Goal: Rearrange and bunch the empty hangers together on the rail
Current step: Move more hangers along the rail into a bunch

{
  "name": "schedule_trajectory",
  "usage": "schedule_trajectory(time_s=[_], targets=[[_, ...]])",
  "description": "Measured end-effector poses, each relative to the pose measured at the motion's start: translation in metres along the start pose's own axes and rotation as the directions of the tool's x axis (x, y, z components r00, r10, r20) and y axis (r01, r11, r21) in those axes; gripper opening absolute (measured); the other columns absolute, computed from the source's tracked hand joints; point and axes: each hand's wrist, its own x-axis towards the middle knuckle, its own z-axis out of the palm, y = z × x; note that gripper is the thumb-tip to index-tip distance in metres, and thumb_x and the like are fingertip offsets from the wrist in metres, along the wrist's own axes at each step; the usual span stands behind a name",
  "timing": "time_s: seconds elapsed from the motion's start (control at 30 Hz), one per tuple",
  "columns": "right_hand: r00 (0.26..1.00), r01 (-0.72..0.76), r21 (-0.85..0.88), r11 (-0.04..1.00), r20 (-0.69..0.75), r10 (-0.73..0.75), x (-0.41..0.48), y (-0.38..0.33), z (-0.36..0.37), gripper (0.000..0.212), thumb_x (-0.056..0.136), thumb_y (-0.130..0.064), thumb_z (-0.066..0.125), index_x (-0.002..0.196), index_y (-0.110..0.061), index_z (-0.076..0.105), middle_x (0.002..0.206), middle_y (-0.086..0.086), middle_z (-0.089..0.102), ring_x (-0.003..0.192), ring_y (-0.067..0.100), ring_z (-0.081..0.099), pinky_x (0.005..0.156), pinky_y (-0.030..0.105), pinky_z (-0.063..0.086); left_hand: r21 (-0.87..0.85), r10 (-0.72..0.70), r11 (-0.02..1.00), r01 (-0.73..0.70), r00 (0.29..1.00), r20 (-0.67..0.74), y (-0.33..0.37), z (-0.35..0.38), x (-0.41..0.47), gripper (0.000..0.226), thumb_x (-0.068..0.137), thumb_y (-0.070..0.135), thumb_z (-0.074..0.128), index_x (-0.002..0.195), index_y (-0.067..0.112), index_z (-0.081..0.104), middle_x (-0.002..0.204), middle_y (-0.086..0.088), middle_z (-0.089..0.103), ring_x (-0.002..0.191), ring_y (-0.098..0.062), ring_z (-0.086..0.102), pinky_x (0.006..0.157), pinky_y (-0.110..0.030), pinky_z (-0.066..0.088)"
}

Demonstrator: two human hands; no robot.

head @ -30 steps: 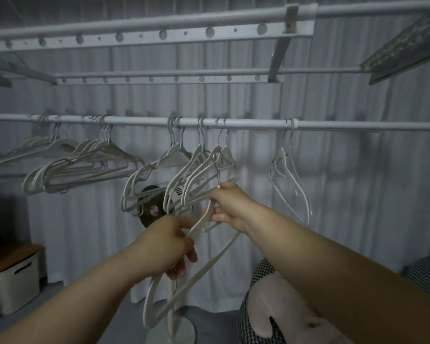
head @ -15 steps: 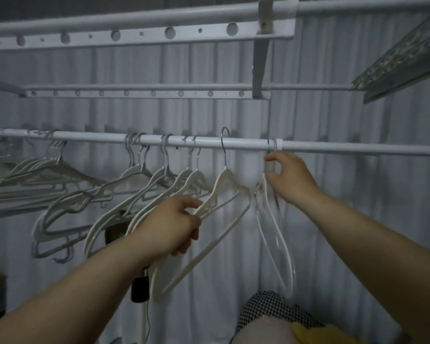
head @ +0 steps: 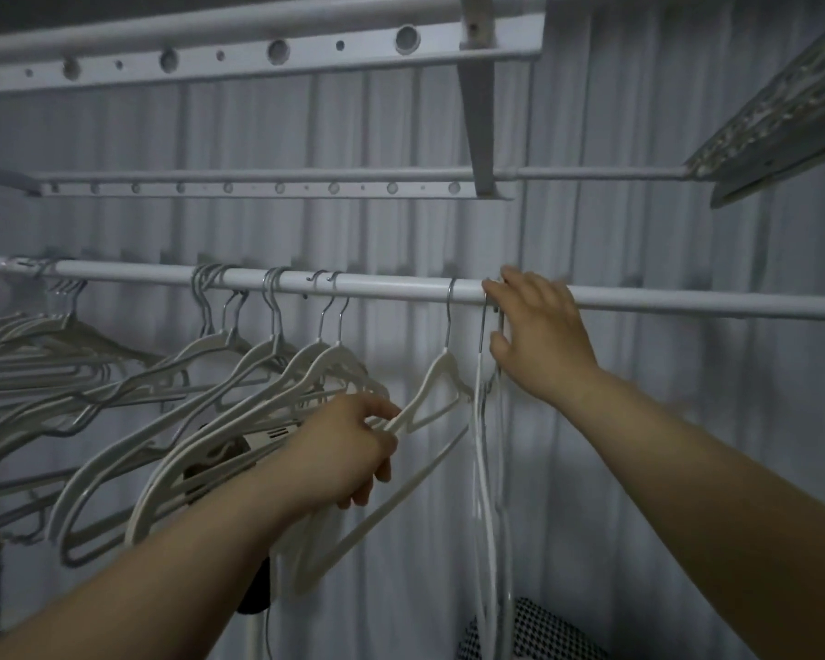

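Observation:
A white rail (head: pixel 391 284) runs across the view with several empty white hangers on it. My left hand (head: pixel 348 450) grips the arm of one white hanger (head: pixel 441 373), whose hook is on the rail just left of my right hand. Up at the rail, my right hand (head: pixel 534 326) has its fingers over the bar and its thumb by the hooks of two thin hangers (head: pixel 484 469) that hang edge-on. Small bunches of hangers (head: pixel 277 369) hang further left, and a bigger bunch (head: pixel 44 345) is at the far left.
Perforated white bars (head: pixel 277 185) and a bracket (head: pixel 479 111) sit above the rail. A grey curtain (head: pixel 687 421) hangs behind. A checked cushion (head: pixel 534 631) lies low at the right, and a dark fan part (head: pixel 239 450) shows behind the hangers. The rail's right stretch (head: pixel 734 307) carries nothing.
My left hand lifted its hanger and hooked it onto the rail. My right hand rose from that hanger to the thin hangers' hooks, then up onto the rail. The view moved closer.

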Motion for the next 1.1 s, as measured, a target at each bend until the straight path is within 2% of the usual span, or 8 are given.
schedule_trajectory(time_s=[0.37,0.5,0.6,0.67,0.73,0.83,0.93,1.1], targets=[[0.999,0.012,0.034,0.999,-0.035,-0.011,0.007,0.0,-0.001,0.048,0.089,-0.017,0.049,0.136,-0.017,0.038,0.149,0.003,0.029,0.137,0.022,0.025,0.112,0.027,0.004,0.001,0.022,1.0,-0.022,0.997,0.074,0.005,0.013,0.002,0.03,0.092,0.009,0.043,0.12,0.016,0.052,0.054,0.002,0.056,0.027,-0.003,0.045,0.033,-0.015,0.035],[0.998,0.01,0.03,0.999,-0.06,-0.008,0.009,-0.001,0.0,0.047,0.089,-0.016,0.049,0.135,-0.016,0.04,0.149,0.004,0.031,0.136,0.022,0.026,0.115,0.031,0.005,0.053,0.049,0.997,-0.053,0.995,0.086,0.01,0.009,-0.003,0.029,0.092,0.029,0.048,0.119,0.019,0.054,0.07,0.003,0.063,0.05,-0.006,0.059,0.045,-0.015,0.047],[0.996,0.012,0.042,0.999,-0.089,-0.008,0.014,-0.003,0.0,0.049,0.09,-0.019,0.049,0.137,-0.015,0.039,0.151,0.005,0.028,0.139,0.022,0.024,0.115,0.033,0.006,0.168,0.151,0.974,-0.149,0.989,0.001,0.006,0.001,-0.007,0.036,0.09,0.038,0.048,0.12,0.023,0.057,0.087,0.007,0.066,0.082,-0.012,0.066,0.065,-0.014,0.047],[0.995,0.031,0.039,0.999,-0.094,-0.027,0.017,-0.007,0.0,0.048,0.091,-0.022,0.048,0.138,-0.017,0.039,0.152,0.004,0.027,0.14,0.021,0.023,0.116,0.034,0.005,0.258,0.247,0.944,-0.207,0.96,-0.133,0.003,-0.007,-0.012,0.034,0.087,0.04,0.05,0.117,0.027,0.06,0.083,0.02,0.06,0.082,0.001,0.06,0.071,-0.005,0.039],[0.996,0.054,0.017,0.998,-0.067,-0.053,0.02,-0.011,0.002,0.047,0.092,-0.025,0.047,0.137,-0.018,0.039,0.152,0.002,0.027,0.14,0.02,0.022,0.117,0.036,0.004,0.341,0.342,0.909,-0.239,0.896,-0.282,-0.002,-0.018,-0.017,0.028,0.087,0.037,0.052,0.111,0.028,0.063,0.077,0.027,0.052,0.079,0.005,0.055,0.067,-0.003,0.034],[0.998,0.052,-0.046,0.998,-0.019,-0.053,0.024,-0.017,0.005,0.046,0.091,-0.027,0.046,0.136,-0.019,0.039,0.146,0.002,0.037,0.134,0.021,0.029,0.116,0.037,0.005,0.528,0.426,0.829,-0.182,0.818,-0.386,-0.011,-0.038,-0.02,0.03,0.088,0.035,0.051,0.114,0.025,0.061,0.101,0.016,0.061,0.095,-0.008,0.056,0.069,-0.019,0.038],[0.999,0.027,-0.066,0.997,-0.019,-0.028,0.027,-0.022,0.006,0.044,0.089,-0.026,0.048,0.133,-0.018,0.042,0.136,0.004,0.047,0.125,0.025,0.038,0.112,0.037,0.016,0.671,0.367,0.741,-0.025,0.852,-0.373,-0.023,-0.053,-0.019,0.04,0.089,0.036,0.05,0.127,0.025,0.05,0.126,0.003,0.056,0.114,-0.017,0.053,0.087,-0.029,0.042],[0.999,0.024,-0.087,0.996,-0.023,-0.027,0.028,-0.021,0.006,0.044,0.087,-0.02,0.052,0.131,-0.017,0.045,0.133,0.007,0.05,0.12,0.028,0.043,0.105,0.035,0.023,0.655,0.242,0.754,0.047,0.907,-0.344,-0.041,-0.061,-0.018,0.032,0.088,0.03,0.053,0.12,0.025,0.053,0.111,0.002,0.065,0.101,-0.02,0.06,0.082,-0.03,0.049]])
